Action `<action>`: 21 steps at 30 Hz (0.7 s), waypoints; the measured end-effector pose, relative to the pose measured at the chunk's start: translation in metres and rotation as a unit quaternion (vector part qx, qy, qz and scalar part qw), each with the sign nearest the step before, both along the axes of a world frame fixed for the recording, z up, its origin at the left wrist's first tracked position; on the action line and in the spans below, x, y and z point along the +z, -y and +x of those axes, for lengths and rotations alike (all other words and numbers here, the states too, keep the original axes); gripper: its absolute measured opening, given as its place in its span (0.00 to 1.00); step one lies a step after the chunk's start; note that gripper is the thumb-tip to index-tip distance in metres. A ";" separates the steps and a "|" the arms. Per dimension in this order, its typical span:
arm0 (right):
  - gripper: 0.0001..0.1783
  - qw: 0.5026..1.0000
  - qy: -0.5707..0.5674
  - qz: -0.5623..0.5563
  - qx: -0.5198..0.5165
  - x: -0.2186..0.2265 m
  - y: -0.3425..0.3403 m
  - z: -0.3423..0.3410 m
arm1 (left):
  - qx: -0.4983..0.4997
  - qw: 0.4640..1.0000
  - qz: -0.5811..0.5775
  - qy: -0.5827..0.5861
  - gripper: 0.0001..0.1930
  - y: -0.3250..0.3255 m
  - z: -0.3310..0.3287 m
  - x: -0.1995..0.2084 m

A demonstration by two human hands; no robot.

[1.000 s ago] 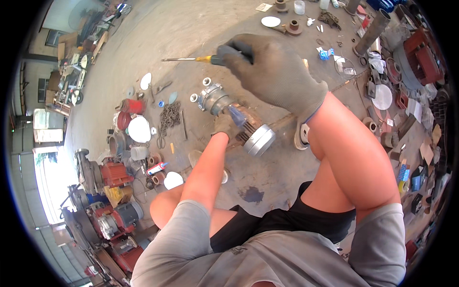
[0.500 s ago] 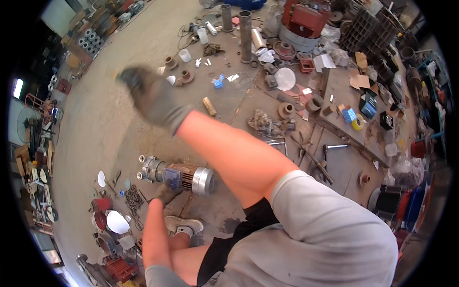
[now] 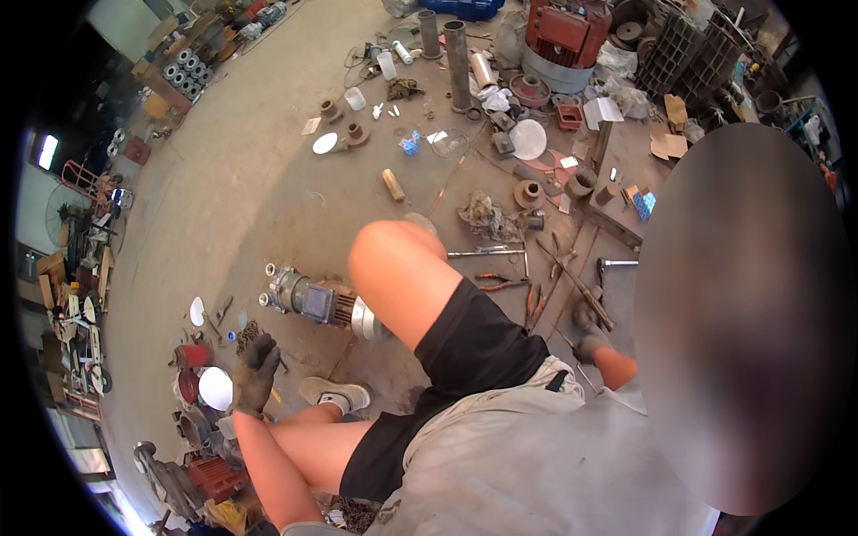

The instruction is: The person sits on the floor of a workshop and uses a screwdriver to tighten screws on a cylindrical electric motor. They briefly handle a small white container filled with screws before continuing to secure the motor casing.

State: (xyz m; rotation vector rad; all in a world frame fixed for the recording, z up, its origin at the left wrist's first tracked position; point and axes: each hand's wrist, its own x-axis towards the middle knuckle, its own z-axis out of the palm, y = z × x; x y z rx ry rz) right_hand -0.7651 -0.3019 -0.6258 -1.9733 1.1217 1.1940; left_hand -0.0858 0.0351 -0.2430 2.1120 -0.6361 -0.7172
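Observation:
My left hand, in a grey work glove, is raised above the floor with its fingers curled closed. Whether something is inside it I cannot make out. Beyond it lies a small motor with a blue-grey box on its side and a ribbed body; my knee covers its right end. My right hand, also gloved, is down at the right among tools, its fingers partly hidden. Near it are a long rod-like tool, orange-handled pliers and a thin metal tool.
A wooden piece, a crumpled plastic bag and flanged metal parts lie ahead. Tall pipes stand near a large red machine. Round white lids and red parts sit at the left. A blurred oval hides the right side.
My right hand has swung from the upper left down to the tools at the right. My left hand has left the motor and moved left, rising off it.

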 end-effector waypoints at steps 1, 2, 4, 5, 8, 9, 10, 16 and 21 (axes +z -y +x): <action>0.25 0.999 -0.031 -0.003 -0.035 0.011 -0.024 -0.019 | 0.008 0.999 0.026 0.023 0.24 -0.005 -0.003 0.004; 0.26 0.995 -0.063 -0.007 -0.071 0.015 -0.046 -0.037 | 0.016 0.998 0.051 0.046 0.23 -0.009 -0.003 0.010; 0.25 0.988 -0.115 -0.004 -0.098 0.025 -0.048 -0.103 | 0.006 0.997 0.042 0.071 0.20 0.011 -0.013 -0.024; 0.25 0.986 -0.130 0.004 -0.109 0.023 -0.051 -0.121 | -0.002 0.997 0.026 0.075 0.21 0.022 -0.018 -0.029; 0.26 0.990 -0.073 -0.010 -0.122 0.025 -0.036 -0.080 | -0.022 0.992 0.041 0.116 0.22 0.035 -0.020 -0.018; 0.26 0.992 -0.030 -0.043 -0.112 0.022 -0.020 -0.073 | -0.030 0.991 0.056 0.119 0.23 0.036 -0.019 -0.026; 0.27 0.993 0.018 -0.068 -0.093 0.016 -0.006 -0.055 | -0.031 0.988 0.080 0.127 0.24 0.034 -0.022 -0.023; 0.23 0.927 0.196 -0.306 -0.089 0.031 0.174 -0.047 | -0.093 0.972 0.065 0.207 0.25 0.088 -0.032 -0.036; 0.17 0.857 0.408 -0.144 -0.279 0.060 0.117 0.125 | 0.018 0.977 0.132 0.165 0.25 0.017 -0.029 0.017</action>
